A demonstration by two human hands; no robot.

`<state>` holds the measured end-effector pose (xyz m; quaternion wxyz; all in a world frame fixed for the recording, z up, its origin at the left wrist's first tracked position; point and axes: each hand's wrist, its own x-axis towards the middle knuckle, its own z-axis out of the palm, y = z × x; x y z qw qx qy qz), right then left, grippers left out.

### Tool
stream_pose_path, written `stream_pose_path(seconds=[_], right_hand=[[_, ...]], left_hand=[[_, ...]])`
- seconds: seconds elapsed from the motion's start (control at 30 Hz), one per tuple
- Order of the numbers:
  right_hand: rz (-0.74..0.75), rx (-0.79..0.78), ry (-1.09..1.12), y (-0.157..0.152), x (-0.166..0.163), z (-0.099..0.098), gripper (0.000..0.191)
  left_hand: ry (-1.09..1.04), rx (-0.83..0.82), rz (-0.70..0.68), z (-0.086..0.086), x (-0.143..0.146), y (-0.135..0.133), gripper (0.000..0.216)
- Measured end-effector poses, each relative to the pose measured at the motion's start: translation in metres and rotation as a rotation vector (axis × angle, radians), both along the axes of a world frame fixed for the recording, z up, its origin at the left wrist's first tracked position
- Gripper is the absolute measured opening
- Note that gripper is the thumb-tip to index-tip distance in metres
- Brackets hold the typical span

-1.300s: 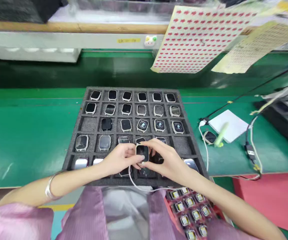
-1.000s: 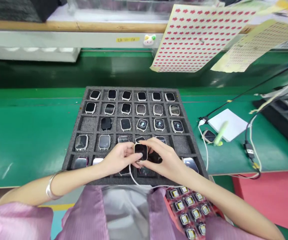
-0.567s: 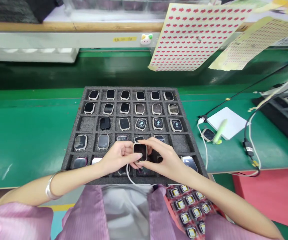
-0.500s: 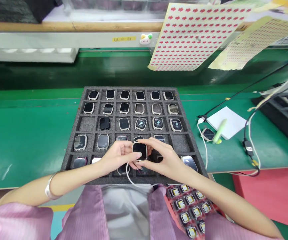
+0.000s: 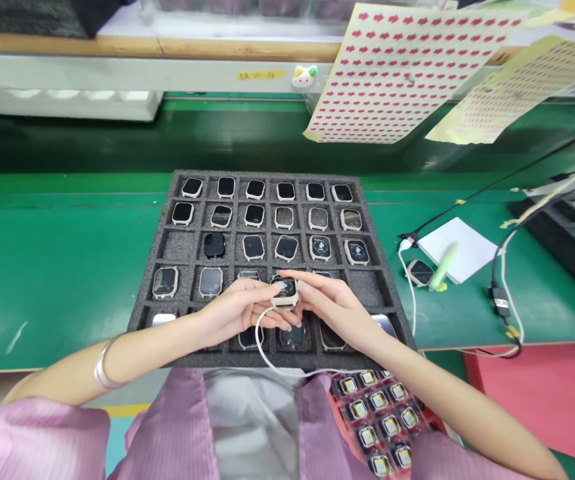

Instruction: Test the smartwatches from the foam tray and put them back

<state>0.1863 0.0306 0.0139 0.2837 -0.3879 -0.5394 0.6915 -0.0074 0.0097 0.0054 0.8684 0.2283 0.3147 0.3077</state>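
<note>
A smartwatch case (image 5: 291, 301) without a strap is held above the front part of a grey foam tray (image 5: 177, 248). My left hand (image 5: 240, 307) grips it from the left, thumb on the screen and fingers beneath. A watch face glows on that screen. My right hand (image 5: 334, 303) pinches the right side of the case with its fingertips. A white cable (image 5: 262, 350) loops from beneath the watch toward my lap; its end is hidden by the watch and my fingers. Rows of similar watches, such as a lit one (image 5: 320, 247), lie in the tray's compartments.
To the right are another watch (image 5: 420, 273), a green pen-like object (image 5: 444, 265), white paper (image 5: 460, 243) and cables (image 5: 501, 303). A red tray of small parts (image 5: 377, 420) sits near my lap. Sticker sheets (image 5: 412, 73) hang from the shelf above.
The held watch's screen has gone from dark to lit, and the case has tilted and risen slightly. My right fingers have drawn in at its side. One tray watch's screen has gone dark.
</note>
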Motion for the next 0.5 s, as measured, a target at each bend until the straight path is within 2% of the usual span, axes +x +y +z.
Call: stream_pose_path(seconds=[0.1, 0.2, 0.37, 0.43, 0.5], right_hand=[[0.012, 0.042, -0.022, -0.0001, -0.0001, 0.0018, 0.034], [0.062, 0.160, -0.082, -0.0005, 0.0015, 0.0051, 0.035], [0.137, 0.598, -0.288, -0.0040, 0.0057, 0.0054, 0.056], [0.148, 0.742, -0.347, -0.0059, 0.0062, 0.0039, 0.055], [0.141, 0.819, -0.357, -0.0075, 0.0062, 0.0028, 0.051]], left_hand=[[0.050, 0.052, 0.003, 0.0025, 0.0004, -0.0017, 0.030], [0.133, 0.148, 0.035, 0.0062, 0.0012, -0.0038, 0.028], [0.330, 0.321, 0.093, 0.0086, 0.0030, -0.0065, 0.029], [0.362, 0.355, 0.094, 0.0068, 0.0036, -0.0080, 0.030], [0.369, 0.375, 0.091, 0.0047, 0.0043, -0.0095, 0.030]])
